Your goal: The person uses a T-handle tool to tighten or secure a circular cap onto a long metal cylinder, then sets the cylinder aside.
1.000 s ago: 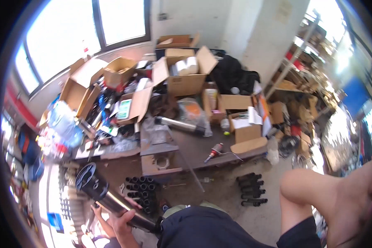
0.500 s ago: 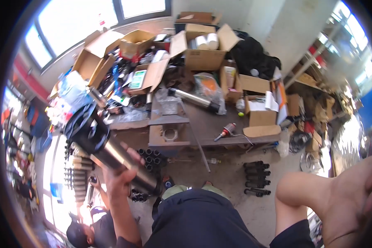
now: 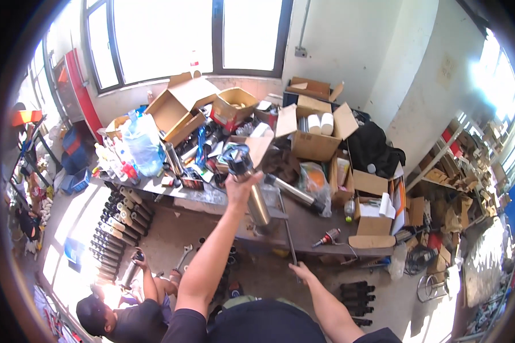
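My left hand [image 3: 241, 187] is wrapped around a metal cylinder [image 3: 258, 208] with a black, forked-looking upper end [image 3: 238, 160]. The cylinder stands nearly upright over the bench's front part, slightly tilted; whether its lower end rests on anything I cannot tell. Below the bench's front edge, my right hand [image 3: 302, 273] is closed on the lower end of a thin metal rod [image 3: 288, 231]. The rod runs up past the edge, just right of the cylinder. Another steel tube with dark ends [image 3: 294, 191] lies on the bench beyond the rod.
Open cardboard boxes [image 3: 317, 146] and plastic bags crowd the bench's back. A red-handled tool [image 3: 329, 236] lies near its front edge. At lower left a co-worker [image 3: 134, 320] holds a similar cylinder [image 3: 133, 268]. Rows of cylinders [image 3: 120, 226] stand behind; black ones [image 3: 357, 297] lie at right.
My left hand has carried the cylinder from the left to over the bench. My right hand has come from the far right down to the rod. The view has tilted up.
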`<state>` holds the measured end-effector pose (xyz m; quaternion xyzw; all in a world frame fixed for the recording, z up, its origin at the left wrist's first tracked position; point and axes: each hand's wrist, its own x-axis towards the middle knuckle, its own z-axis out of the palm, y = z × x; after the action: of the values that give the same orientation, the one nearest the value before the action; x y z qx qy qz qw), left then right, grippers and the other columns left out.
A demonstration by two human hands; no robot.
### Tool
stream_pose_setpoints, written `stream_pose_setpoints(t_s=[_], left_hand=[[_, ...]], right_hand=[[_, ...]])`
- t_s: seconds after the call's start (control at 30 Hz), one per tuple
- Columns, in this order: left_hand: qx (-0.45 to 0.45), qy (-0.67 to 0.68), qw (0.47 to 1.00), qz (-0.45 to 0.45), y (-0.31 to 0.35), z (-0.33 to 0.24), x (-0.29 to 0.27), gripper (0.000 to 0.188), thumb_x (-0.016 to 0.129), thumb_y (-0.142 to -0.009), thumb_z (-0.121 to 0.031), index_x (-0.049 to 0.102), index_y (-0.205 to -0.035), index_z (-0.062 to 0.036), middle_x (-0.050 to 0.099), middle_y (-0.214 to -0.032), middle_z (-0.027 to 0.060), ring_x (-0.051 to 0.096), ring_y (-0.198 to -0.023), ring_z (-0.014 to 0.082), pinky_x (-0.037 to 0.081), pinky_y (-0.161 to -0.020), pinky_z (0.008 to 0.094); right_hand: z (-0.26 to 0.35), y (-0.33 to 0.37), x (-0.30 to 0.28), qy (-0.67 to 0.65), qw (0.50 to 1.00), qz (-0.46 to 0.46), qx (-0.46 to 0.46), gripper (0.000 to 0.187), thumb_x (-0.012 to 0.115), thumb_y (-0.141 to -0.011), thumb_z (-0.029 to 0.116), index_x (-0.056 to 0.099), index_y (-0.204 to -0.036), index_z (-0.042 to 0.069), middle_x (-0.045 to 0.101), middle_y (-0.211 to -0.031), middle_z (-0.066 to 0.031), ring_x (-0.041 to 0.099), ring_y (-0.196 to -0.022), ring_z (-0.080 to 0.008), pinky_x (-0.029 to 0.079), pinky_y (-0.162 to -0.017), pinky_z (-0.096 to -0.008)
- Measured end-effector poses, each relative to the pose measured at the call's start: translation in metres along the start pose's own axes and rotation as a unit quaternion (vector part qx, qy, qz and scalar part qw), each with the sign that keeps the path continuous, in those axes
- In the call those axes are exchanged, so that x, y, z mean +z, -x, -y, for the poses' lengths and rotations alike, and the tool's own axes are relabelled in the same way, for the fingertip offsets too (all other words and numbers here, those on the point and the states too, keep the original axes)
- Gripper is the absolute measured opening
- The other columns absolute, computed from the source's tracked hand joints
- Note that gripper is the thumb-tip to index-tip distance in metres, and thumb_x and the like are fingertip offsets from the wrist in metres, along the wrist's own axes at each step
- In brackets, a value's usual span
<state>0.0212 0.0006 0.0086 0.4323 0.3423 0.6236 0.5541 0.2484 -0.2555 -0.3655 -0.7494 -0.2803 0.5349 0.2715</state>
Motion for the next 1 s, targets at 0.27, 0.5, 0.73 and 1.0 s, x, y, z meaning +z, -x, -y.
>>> stream_pose_setpoints(t_s=[0.27,0.5,0.73,1.0], left_hand=[[-0.038,-0.105,0.994,-0.003,-0.016,0.028,0.010,0.042,0.091,-0.070,-0.019,0.066,-0.099,-0.0010,0.070,-0.089,0.0029,0.061,-0.078,0.0112,0.050,-0.075,0.0297],[0.235,-0.174,0.951,-0.104,0.043,0.015,0.022,0.057,0.089,-0.073,-0.020,0.061,-0.117,0.0025,0.068,-0.099,0.0077,0.063,-0.087,0.0191,0.051,-0.082,0.0317],[0.098,-0.142,0.984,0.053,0.047,0.023,0.018,0.057,0.091,-0.067,-0.016,0.059,-0.111,0.0002,0.069,-0.097,0.0089,0.063,-0.087,0.0181,0.052,-0.080,0.0329],[0.169,-0.165,0.971,-0.032,0.066,0.016,0.030,0.060,0.093,-0.064,-0.018,0.057,-0.108,-0.0004,0.071,-0.093,0.0113,0.068,-0.085,0.0199,0.055,-0.079,0.0345]], right_hand=[[-0.004,0.078,0.015,-0.161,0.976,-0.049,0.141,0.050,0.067,-0.090,0.057,0.059,-0.075,0.010,0.052,-0.062,0.0010,0.043,-0.044,-0.0099,0.033,-0.041,-0.0273],[-0.071,0.183,0.000,0.156,0.951,-0.253,0.085,0.068,0.059,-0.084,0.070,0.075,-0.083,0.004,0.070,-0.071,-0.0182,0.071,-0.077,-0.0363,0.054,-0.073,-0.0436],[-0.072,0.268,-0.017,0.145,0.935,-0.323,0.024,0.060,0.069,-0.087,0.055,0.067,-0.070,-0.002,0.053,-0.051,-0.0120,0.056,-0.051,-0.0159,0.047,-0.056,-0.0376],[0.019,0.291,-0.050,0.101,0.919,-0.344,-0.167,0.039,0.073,-0.086,0.028,0.060,-0.064,-0.001,0.045,-0.049,-0.0139,0.045,-0.042,-0.0219,0.037,-0.047,-0.0357]])
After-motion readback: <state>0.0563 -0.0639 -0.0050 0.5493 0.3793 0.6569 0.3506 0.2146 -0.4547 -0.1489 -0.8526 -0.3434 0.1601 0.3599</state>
